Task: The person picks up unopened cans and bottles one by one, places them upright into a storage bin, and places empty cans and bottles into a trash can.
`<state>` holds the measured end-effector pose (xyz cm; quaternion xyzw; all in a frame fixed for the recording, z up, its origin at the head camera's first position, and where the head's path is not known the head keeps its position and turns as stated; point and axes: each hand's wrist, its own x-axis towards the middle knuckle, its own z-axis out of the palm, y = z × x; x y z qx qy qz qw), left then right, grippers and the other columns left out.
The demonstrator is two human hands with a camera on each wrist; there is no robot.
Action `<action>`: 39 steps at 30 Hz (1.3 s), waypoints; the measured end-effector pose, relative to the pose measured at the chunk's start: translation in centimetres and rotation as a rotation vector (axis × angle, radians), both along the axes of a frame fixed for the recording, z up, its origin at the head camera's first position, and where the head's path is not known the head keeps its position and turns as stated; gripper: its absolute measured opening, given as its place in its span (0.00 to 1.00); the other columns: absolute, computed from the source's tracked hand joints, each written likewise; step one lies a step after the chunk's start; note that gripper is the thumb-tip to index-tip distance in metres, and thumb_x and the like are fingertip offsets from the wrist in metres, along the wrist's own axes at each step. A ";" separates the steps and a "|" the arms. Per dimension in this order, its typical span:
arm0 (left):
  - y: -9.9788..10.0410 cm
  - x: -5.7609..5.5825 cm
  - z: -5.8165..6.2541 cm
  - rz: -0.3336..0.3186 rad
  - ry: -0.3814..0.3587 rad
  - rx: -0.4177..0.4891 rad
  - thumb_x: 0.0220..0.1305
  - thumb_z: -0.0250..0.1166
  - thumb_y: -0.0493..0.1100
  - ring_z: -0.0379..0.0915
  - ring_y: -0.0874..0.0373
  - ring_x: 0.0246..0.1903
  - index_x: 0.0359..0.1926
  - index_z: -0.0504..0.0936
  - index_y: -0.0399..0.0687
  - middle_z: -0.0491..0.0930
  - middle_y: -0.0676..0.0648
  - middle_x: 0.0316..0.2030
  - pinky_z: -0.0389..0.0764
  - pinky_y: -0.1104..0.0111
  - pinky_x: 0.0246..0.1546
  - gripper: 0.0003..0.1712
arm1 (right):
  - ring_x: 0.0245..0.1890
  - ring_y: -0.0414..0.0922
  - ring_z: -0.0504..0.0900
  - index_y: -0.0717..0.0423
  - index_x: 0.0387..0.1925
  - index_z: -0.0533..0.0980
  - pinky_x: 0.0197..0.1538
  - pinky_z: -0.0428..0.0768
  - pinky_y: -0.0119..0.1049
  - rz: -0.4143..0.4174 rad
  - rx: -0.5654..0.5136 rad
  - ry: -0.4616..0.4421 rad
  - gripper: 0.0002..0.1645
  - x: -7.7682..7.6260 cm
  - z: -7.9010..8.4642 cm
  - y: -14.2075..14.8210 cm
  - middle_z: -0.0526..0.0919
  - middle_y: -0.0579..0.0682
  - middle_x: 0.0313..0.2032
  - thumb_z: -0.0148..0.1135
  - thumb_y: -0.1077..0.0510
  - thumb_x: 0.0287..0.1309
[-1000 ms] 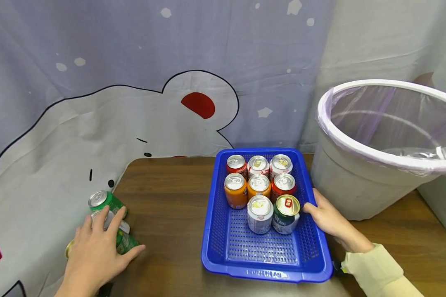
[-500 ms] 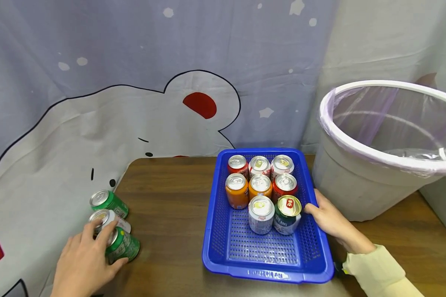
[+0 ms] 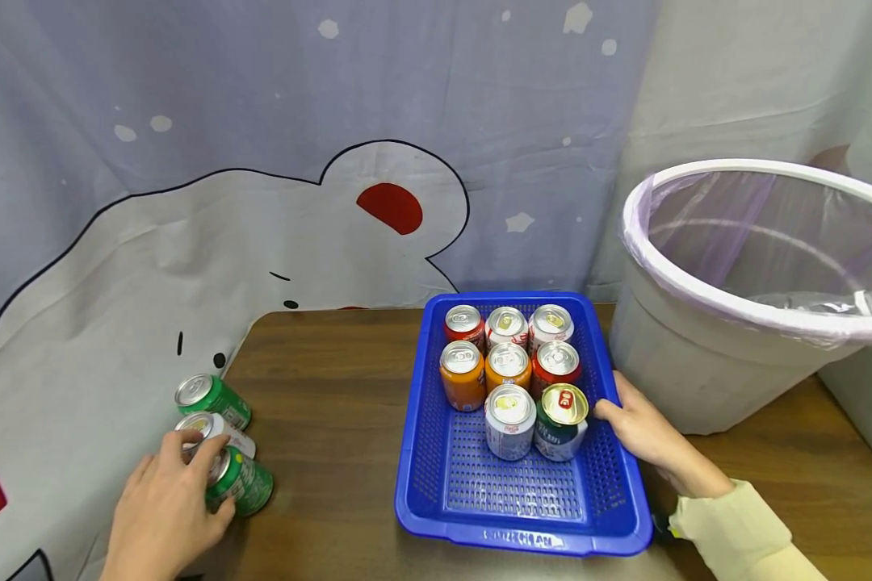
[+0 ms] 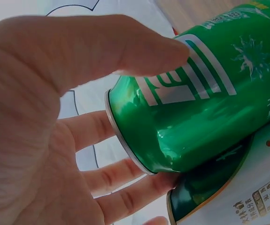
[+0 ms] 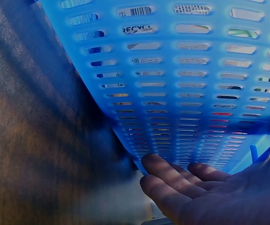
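At the left of the head view my left hand [image 3: 163, 508] is at the nearest green drink can [image 3: 247, 484], which lies on its side. In the left wrist view the thumb presses on that can's green wall [image 4: 196, 122] while the fingers pass behind its end. Beside it lie a white can [image 3: 238, 440] and another green can [image 3: 227, 402]. My right hand [image 3: 650, 428] grips the right rim of a blue plastic basket [image 3: 512, 492], thumb over the edge. The right wrist view has its fingers [image 5: 172, 187] under the slotted wall.
Inside the basket several cans stand upright, among them an orange can [image 3: 463, 387] and a dark green can with a gold lid [image 3: 561, 424]. Close to the right rises a grey bin [image 3: 668, 347] with a plastic liner. A printed curtain [image 3: 378, 81] hangs behind the wooden table [image 3: 320, 403].
My left hand has drawn back a little from over the cans, its thumb coming in against the nearest green can. The right hand and basket stay where they were.
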<state>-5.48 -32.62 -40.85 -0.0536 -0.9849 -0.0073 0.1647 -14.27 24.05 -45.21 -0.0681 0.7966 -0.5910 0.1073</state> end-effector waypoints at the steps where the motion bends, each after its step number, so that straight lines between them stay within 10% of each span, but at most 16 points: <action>1: 0.0 0.0 0.0 -0.001 -0.001 0.002 0.27 0.84 0.46 0.73 0.35 0.32 0.55 0.82 0.43 0.72 0.29 0.52 0.73 0.39 0.37 0.46 | 0.44 0.55 0.87 0.73 0.70 0.54 0.42 0.89 0.47 0.003 -0.001 0.004 0.34 0.0 0.0 0.0 0.74 0.78 0.58 0.46 0.68 0.64; 14: 0.8 -0.1 -0.2 -0.070 0.092 -0.015 0.23 0.85 0.48 0.78 0.37 0.31 0.52 0.84 0.42 0.73 0.36 0.49 0.75 0.39 0.34 0.45 | 0.44 0.56 0.87 0.74 0.70 0.53 0.42 0.89 0.47 -0.003 0.001 -0.009 0.34 0.0 0.1 -0.1 0.74 0.78 0.58 0.46 0.68 0.63; 24: 1.9 -0.5 -0.2 -0.073 -0.014 0.105 0.31 0.83 0.43 0.78 0.38 0.40 0.55 0.82 0.42 0.73 0.35 0.50 0.80 0.42 0.33 0.42 | 0.44 0.55 0.87 0.73 0.70 0.54 0.42 0.89 0.46 -0.004 0.010 -0.012 0.35 0.1 0.1 -0.1 0.74 0.78 0.58 0.46 0.68 0.63; 29: 2.4 -0.7 -1.0 -0.108 0.094 0.181 0.31 0.82 0.40 0.79 0.38 0.37 0.53 0.82 0.42 0.74 0.36 0.46 0.79 0.43 0.34 0.40 | 0.44 0.54 0.86 0.73 0.70 0.54 0.42 0.88 0.45 -0.006 0.000 -0.004 0.35 0.0 0.1 0.0 0.74 0.77 0.58 0.46 0.68 0.63; 39: 3.6 -1.0 -2.8 0.017 0.070 0.377 0.38 0.85 0.44 0.79 0.40 0.45 0.59 0.78 0.40 0.80 0.37 0.47 0.79 0.39 0.42 0.44 | 0.45 0.55 0.86 0.73 0.70 0.55 0.43 0.88 0.44 -0.004 0.004 0.005 0.34 0.0 0.1 0.0 0.73 0.77 0.59 0.46 0.68 0.63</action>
